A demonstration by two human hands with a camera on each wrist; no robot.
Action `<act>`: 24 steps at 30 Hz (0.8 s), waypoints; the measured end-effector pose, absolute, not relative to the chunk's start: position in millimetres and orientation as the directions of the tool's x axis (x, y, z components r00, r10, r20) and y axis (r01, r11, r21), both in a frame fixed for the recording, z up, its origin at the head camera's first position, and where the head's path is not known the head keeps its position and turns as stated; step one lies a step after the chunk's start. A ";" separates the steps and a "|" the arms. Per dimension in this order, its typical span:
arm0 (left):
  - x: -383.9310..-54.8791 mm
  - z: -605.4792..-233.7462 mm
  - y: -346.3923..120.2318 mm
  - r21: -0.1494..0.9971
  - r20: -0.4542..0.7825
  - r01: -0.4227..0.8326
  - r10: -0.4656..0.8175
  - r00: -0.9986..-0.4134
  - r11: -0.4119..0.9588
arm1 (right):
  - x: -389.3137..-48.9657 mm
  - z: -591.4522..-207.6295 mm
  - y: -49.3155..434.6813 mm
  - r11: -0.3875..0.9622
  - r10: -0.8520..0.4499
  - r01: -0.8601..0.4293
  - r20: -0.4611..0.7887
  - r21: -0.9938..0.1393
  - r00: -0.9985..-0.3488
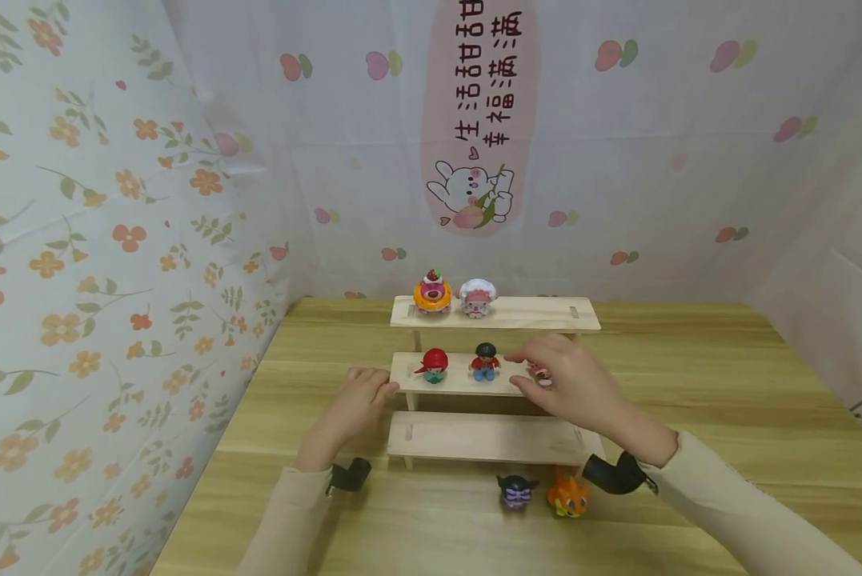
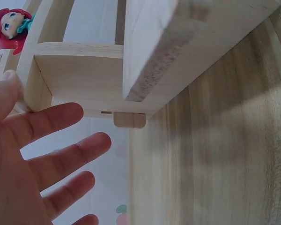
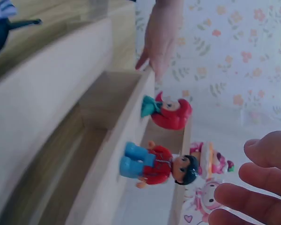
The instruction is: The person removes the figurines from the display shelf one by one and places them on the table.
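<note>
A three-step wooden shelf (image 1: 467, 438) stands on the table. On its middle step are a red-haired figure (image 1: 434, 366), a boy figure in a red jacket (image 1: 484, 362) and a pink-and-white figure (image 1: 539, 374), partly hidden behind my right hand (image 1: 571, 382). That hand hovers at the step's right part, thumb and fingers apart, nothing between them in the right wrist view. At the middle step's left end is my left hand (image 1: 354, 406); its thumb and forefinger touch the board's end, the other fingers (image 2: 75, 152) spread out straight.
A bear figure in an orange ring (image 1: 432, 294) and a white-hatted pink figure (image 1: 477, 298) stand on the top step. Before the lowest step sit a black figure with a purple bow (image 1: 516, 492) and an orange figure (image 1: 567, 496). Patterned cloth (image 1: 330, 96) hangs behind the table.
</note>
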State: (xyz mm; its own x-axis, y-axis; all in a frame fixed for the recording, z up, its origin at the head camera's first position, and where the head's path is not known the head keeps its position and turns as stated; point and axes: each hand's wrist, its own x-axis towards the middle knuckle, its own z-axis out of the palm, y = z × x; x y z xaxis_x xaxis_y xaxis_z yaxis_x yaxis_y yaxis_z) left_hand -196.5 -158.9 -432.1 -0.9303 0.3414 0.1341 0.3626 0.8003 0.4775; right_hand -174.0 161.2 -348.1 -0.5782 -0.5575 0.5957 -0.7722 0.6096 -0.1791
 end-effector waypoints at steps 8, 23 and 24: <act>-194.8 -430.9 -158.2 0.485 0.119 0.352 0.339 -0.933 0.801 | -191.2 -333.0 156.2 0.669 -0.519 -0.715 0.561 -0.203 -0.645; -194.6 -435.1 -160.1 0.480 0.154 0.371 0.340 -0.928 0.795 | -222.6 -318.8 139.9 0.774 -0.407 -0.562 0.451 -0.292 -0.794; -194.7 -434.9 -159.9 0.481 0.155 0.373 0.341 -0.927 0.794 | -224.6 -318.4 138.8 0.777 -0.401 -0.558 0.453 -0.292 -0.796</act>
State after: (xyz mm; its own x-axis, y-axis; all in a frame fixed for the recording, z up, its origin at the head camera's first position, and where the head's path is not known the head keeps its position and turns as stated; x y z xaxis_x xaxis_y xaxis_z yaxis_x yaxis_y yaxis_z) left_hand -194.7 -159.9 -434.9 -0.9271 0.3413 0.1550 0.3726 0.7938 0.4806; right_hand -224.6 138.8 -318.4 -0.7959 -0.4013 0.4533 -0.5580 0.7768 -0.2919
